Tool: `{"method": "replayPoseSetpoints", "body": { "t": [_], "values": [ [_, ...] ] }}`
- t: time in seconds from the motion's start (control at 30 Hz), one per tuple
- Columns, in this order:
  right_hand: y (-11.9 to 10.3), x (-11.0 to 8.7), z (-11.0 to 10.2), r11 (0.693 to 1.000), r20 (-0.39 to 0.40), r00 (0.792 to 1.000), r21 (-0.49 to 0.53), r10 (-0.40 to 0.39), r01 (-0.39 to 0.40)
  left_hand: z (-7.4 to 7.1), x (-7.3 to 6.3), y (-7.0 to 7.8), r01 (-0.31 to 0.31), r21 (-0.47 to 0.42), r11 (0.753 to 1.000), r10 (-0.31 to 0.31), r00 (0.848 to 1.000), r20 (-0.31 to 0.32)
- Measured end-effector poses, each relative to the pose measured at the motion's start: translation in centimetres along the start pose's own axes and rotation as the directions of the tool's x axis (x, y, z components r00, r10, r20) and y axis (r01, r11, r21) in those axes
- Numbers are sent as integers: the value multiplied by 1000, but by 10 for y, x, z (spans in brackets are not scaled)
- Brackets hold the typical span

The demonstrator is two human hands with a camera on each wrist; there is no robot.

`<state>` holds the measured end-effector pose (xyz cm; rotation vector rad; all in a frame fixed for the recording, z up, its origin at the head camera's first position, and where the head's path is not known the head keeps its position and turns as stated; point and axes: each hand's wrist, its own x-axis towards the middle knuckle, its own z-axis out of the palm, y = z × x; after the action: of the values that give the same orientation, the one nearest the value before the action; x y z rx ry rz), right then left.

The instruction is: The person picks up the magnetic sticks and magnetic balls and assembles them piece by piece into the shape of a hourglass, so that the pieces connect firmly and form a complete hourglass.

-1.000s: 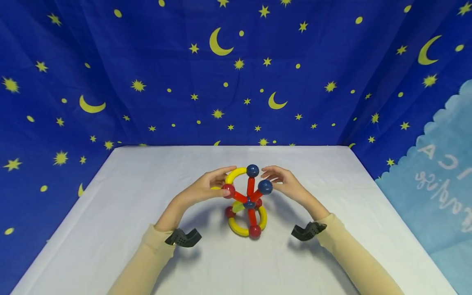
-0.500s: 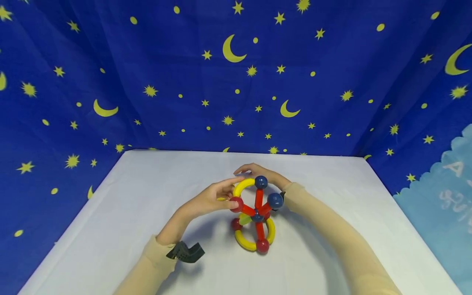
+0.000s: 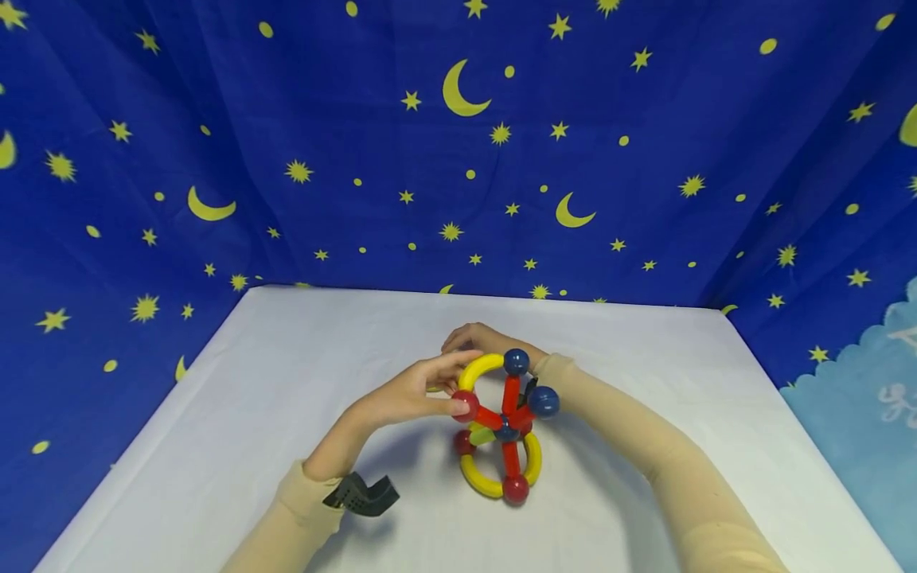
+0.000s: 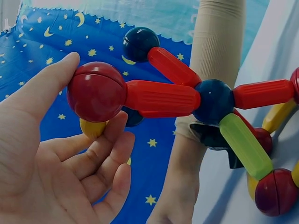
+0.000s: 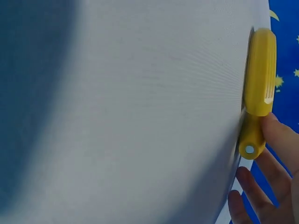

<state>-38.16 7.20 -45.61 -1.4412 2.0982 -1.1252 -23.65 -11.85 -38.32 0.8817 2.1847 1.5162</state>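
A figure of magnetic balls and rods stands mid-table, with blue balls (image 3: 544, 402), red straight rods and a ring of yellow curved rods (image 3: 480, 484) below. My left hand (image 3: 410, 391) pinches its upper red ball (image 4: 96, 92) with the thumb; the index finger lies along the upper yellow curved rod (image 3: 478, 368). My right hand (image 3: 487, 338) reaches behind the figure, partly hidden by the left fingers. In the right wrist view, its thumb and fingers touch the near edge of yellow rods (image 5: 260, 70) lying on the table, and the fingers are spread.
The white-covered table (image 3: 322, 334) ends at a blue curtain (image 3: 358, 143) with yellow stars and moons. A light blue cloth (image 3: 884, 406) with lettering hangs at the right. My right sleeve (image 3: 645, 430) passes close beside the figure.
My right hand has moved from the figure's right side to the left behind it, reaching the yellow rods. My left hand keeps its hold on the red ball. The head view has shifted.
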Motion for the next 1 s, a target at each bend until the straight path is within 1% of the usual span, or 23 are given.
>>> {"method": "replayPoseSetpoints", "body": {
  "t": [0.03, 0.1, 0.17, 0.23, 0.27, 0.33, 0.4, 0.5, 0.53, 0.57, 0.6, 0.63, 0.7, 0.73, 0.8, 0.87, 0.93, 0.97, 1.0],
  "values": [
    [4, 3, 0, 1000, -15, 1000, 2, 16, -16, 1, 1, 0, -1, 2, 1000, 1, 1000, 5],
    [10, 5, -2, 997, -40, 996, -8, 82, -82, 1, 1, 0, -1, 1, 1000, 1, 1000, 12],
    [12, 2, -6, 985, -73, 984, -42, 163, -167, 2, 2, 0, 5, 9, 1000, -5, 1000, 10],
    [14, -3, -11, 963, -108, 963, -86, 245, -255, 2, 2, 1, 9, 18, 1000, -9, 1000, 9],
    [13, -7, -15, 947, -117, 948, -95, 296, -308, 1, 2, 2, 13, 23, 1000, -13, 1000, 6],
    [13, -18, -24, 919, -129, 922, -109, 365, -379, 1, 2, 2, 21, 34, 999, -21, 1000, 0],
    [12, -32, -31, 883, -130, 882, -72, 454, -465, 0, 2, 3, 28, 38, 999, -28, 1000, -1],
    [8, -56, -40, 823, -146, 811, 33, 566, -568, -2, 1, 2, 35, 46, 998, -34, 999, -5],
    [5, -64, -41, 794, -160, 779, 86, 607, -601, -2, 1, 2, 35, 49, 998, -35, 999, -7],
    [0, -71, -43, 761, -174, 741, 156, 648, -629, -3, 1, 3, 34, 52, 998, -34, 999, -7],
    [-6, -79, -44, 735, -185, 713, 222, 677, -641, -3, 1, 3, 36, 53, 998, -36, 999, -9],
    [-12, -85, -46, 716, -197, 691, 278, 695, -641, -4, 1, 3, 35, 58, 998, -34, 999, -12],
    [-28, -97, -48, 679, -215, 656, 393, 724, -620, -4, 0, 3, 37, 59, 998, -36, 999, -16],
    [-37, -103, -49, 664, -223, 645, 447, 731, -599, -5, 0, 3, 39, 61, 997, -38, 999, -19],
    [-57, -113, -48, 653, -235, 643, 522, 728, -549, -4, 0, 5, 47, 59, 997, -46, 999, -23],
    [-79, -122, -46, 655, -258, 650, 572, 715, -494, -3, 0, 5, 51, 53, 997, -49, 999, -24],
    [-99, -129, -44, 658, -282, 652, 604, 704, -449, -2, 1, 4, 47, 52, 998, -45, 999, -21],
    [-109, -132, -42, 665, -296, 654, 608, 696, -433, -1, 1, 4, 45, 51, 998, -44, 999, -19],
    [-119, -135, -41, 670, -311, 651, 611, 692, -421, 0, 1, 4, 43, 50, 998, -43, 999, -17]
  ]
}}
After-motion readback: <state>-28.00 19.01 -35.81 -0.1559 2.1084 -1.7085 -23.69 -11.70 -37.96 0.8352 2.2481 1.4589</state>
